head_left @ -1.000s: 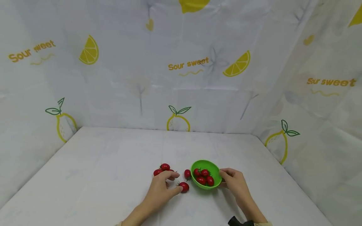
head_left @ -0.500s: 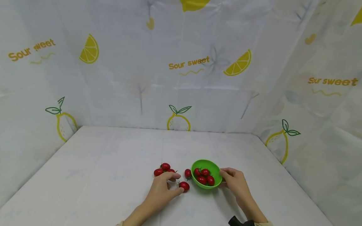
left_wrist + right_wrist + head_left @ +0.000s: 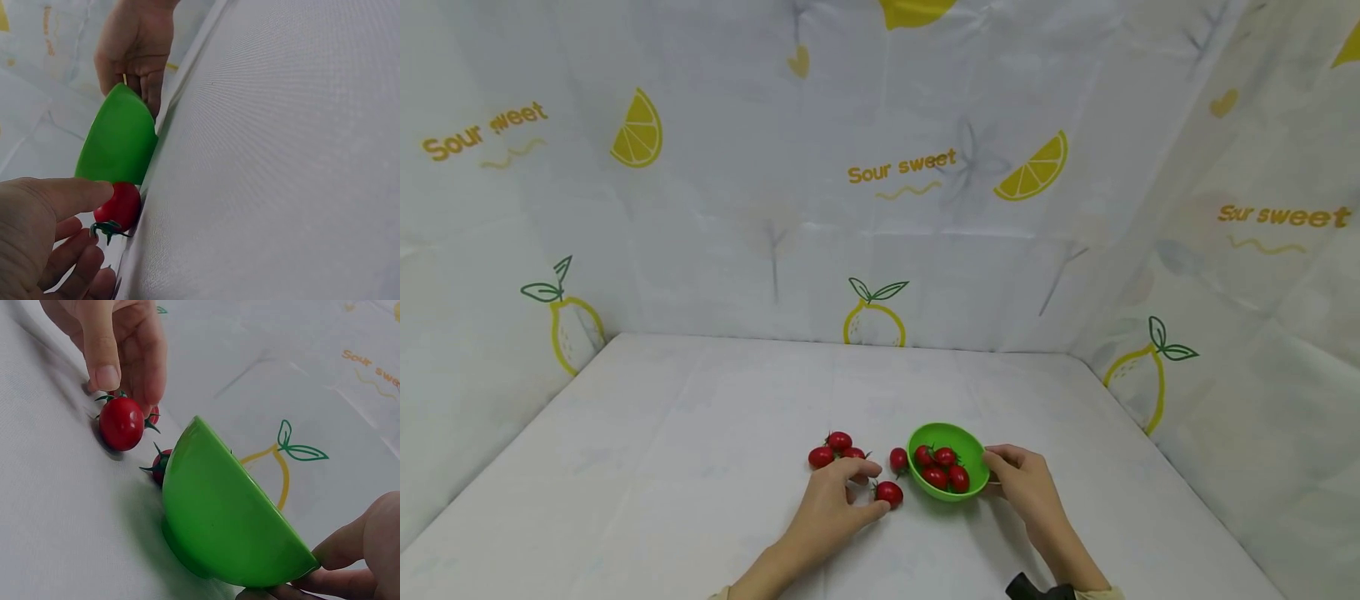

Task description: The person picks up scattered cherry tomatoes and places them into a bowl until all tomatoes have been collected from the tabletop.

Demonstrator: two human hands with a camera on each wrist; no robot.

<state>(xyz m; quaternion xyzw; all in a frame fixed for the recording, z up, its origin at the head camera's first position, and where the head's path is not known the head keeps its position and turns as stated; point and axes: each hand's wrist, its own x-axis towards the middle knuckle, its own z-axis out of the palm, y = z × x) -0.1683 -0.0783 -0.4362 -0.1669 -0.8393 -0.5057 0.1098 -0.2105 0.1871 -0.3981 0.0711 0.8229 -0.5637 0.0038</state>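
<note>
My left hand [image 3: 827, 510] is at a red cherry tomato [image 3: 890, 495] on the table, its thumb right at the fruit and its other fingers loosely spread behind. In the left wrist view, that thumb overlaps a tomato [image 3: 122, 209] with a green stem. My right hand [image 3: 1028, 492] pinches the rim of a green bowl [image 3: 951, 433] between thumb and fingers, also visible in the right wrist view on the bowl [image 3: 219, 512]. Several cherry tomatoes [image 3: 936, 477] lie inside the bowl. Another cherry tomato [image 3: 898, 460] sits just left of it.
A small group of cherry tomatoes [image 3: 822, 457] lies beyond my left hand, partly hidden by it. White cloth covers the table [image 3: 700, 433]. Behind and to the right hangs a lemon-printed curtain [image 3: 737, 208]. A black band [image 3: 1037, 588] shows at my right wrist.
My left hand has edged slightly to the right at the near tomato. The right hand, bowl and tomatoes keep their places.
</note>
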